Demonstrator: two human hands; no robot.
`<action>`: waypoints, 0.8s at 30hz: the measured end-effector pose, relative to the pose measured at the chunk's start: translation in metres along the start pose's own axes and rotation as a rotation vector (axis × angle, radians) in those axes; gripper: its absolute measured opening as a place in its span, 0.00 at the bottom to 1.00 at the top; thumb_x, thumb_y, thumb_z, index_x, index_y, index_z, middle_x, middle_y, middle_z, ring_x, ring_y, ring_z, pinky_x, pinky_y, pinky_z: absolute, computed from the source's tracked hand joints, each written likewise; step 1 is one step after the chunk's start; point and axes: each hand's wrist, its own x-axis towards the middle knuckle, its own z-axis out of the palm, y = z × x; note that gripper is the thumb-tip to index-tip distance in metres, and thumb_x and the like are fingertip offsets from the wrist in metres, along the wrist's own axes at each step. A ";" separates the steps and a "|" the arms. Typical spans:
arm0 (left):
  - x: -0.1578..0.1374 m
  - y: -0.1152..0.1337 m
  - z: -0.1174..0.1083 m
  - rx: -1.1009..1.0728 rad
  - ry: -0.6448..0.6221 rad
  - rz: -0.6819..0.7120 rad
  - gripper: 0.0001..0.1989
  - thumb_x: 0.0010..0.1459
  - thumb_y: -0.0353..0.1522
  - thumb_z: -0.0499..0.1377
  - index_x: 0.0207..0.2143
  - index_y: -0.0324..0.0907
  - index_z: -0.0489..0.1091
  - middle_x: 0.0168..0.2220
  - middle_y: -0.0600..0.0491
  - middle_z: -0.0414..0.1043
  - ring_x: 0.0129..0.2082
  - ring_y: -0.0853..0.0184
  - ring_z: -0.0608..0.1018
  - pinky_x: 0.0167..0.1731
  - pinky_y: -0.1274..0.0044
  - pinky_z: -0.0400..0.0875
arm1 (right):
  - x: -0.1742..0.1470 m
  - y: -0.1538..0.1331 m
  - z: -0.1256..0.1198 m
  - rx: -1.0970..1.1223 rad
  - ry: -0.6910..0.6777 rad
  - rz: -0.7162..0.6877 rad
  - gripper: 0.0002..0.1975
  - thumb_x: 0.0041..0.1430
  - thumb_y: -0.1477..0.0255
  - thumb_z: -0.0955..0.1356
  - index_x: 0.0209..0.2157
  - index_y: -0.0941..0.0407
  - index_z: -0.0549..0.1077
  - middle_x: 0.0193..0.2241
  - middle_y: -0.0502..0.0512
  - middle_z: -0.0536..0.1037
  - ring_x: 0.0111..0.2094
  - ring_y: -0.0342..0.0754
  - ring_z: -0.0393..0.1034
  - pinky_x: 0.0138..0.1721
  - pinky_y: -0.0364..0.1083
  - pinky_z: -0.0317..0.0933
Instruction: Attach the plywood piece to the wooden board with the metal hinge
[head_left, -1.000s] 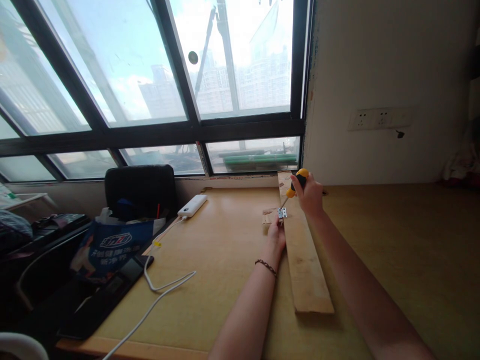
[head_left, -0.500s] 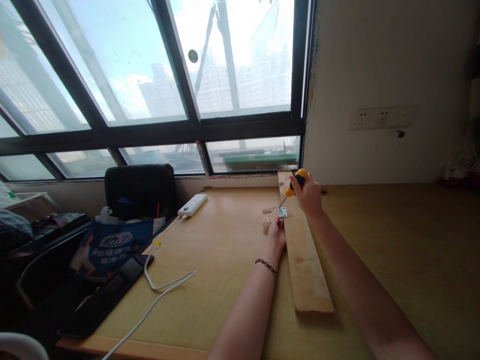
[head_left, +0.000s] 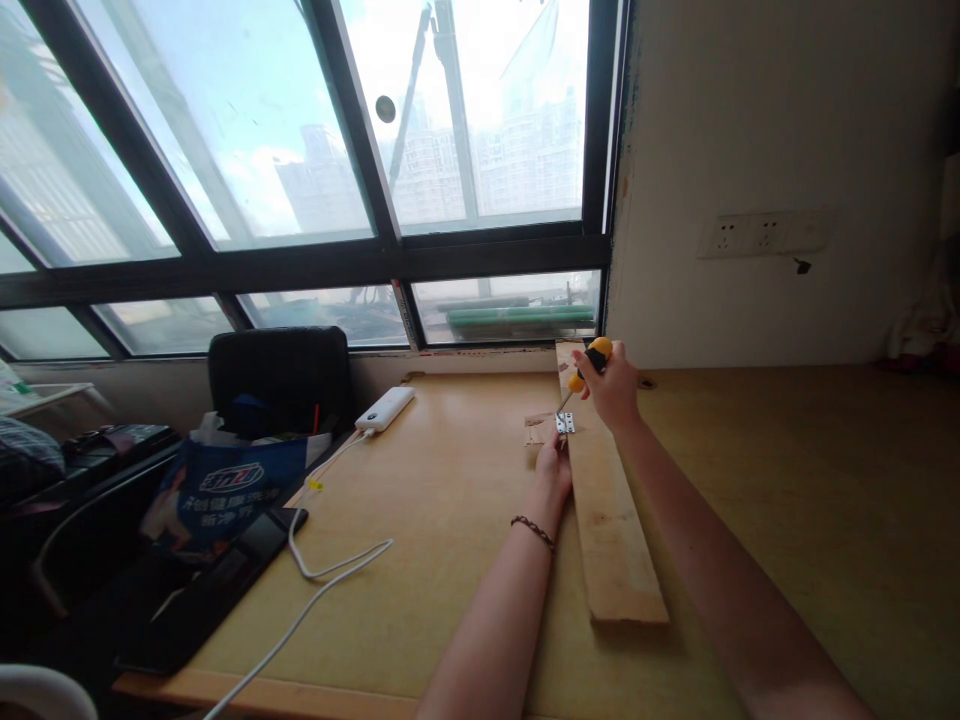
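Note:
My right hand (head_left: 613,385) is closed around the yellow and black handle of a screwdriver (head_left: 592,362). The screwdriver tilts, its tip down at the left leaf of a silver metal hinge (head_left: 565,423). That hinge spans a long wooden board (head_left: 611,520) and a small wooden piece (head_left: 537,430) at the board's left side. My left hand (head_left: 553,468) is closed on the small piece from the near side, its thumb by the hinge's lower edge. The other left fingers are partly hidden under the wood.
A white power bank (head_left: 385,409) with a white cable (head_left: 337,575) lies on the left of the wooden table (head_left: 450,520). Beyond the left edge are a black chair (head_left: 281,375) and a blue bag (head_left: 225,495). Windows and a wall stand behind the table.
My right hand and the screwdriver handle have shifted slightly left, with the fingers' grip a little different. My left hand, the board and the hinge stay in place.

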 end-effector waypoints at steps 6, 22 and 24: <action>0.000 0.000 0.001 -0.021 0.024 0.025 0.10 0.53 0.34 0.53 0.34 0.38 0.69 0.35 0.47 0.74 0.39 0.62 0.75 0.45 0.69 0.66 | 0.006 0.003 0.003 0.162 -0.054 0.073 0.25 0.48 0.53 0.63 0.41 0.56 0.56 0.23 0.48 0.71 0.13 0.41 0.64 0.14 0.40 0.57; 0.000 -0.001 0.000 -0.025 0.013 0.033 0.11 0.55 0.34 0.51 0.35 0.37 0.69 0.36 0.46 0.74 0.40 0.61 0.75 0.45 0.69 0.66 | 0.010 0.010 0.004 -0.091 0.120 0.113 0.20 0.42 0.56 0.67 0.31 0.56 0.60 0.23 0.54 0.73 0.22 0.51 0.71 0.21 0.46 0.62; 0.000 -0.001 0.001 -0.018 0.004 0.037 0.11 0.54 0.35 0.52 0.35 0.37 0.69 0.37 0.46 0.73 0.40 0.61 0.74 0.46 0.69 0.66 | 0.010 0.011 0.005 0.060 0.059 0.170 0.20 0.43 0.57 0.66 0.34 0.56 0.60 0.23 0.51 0.73 0.17 0.47 0.69 0.16 0.43 0.61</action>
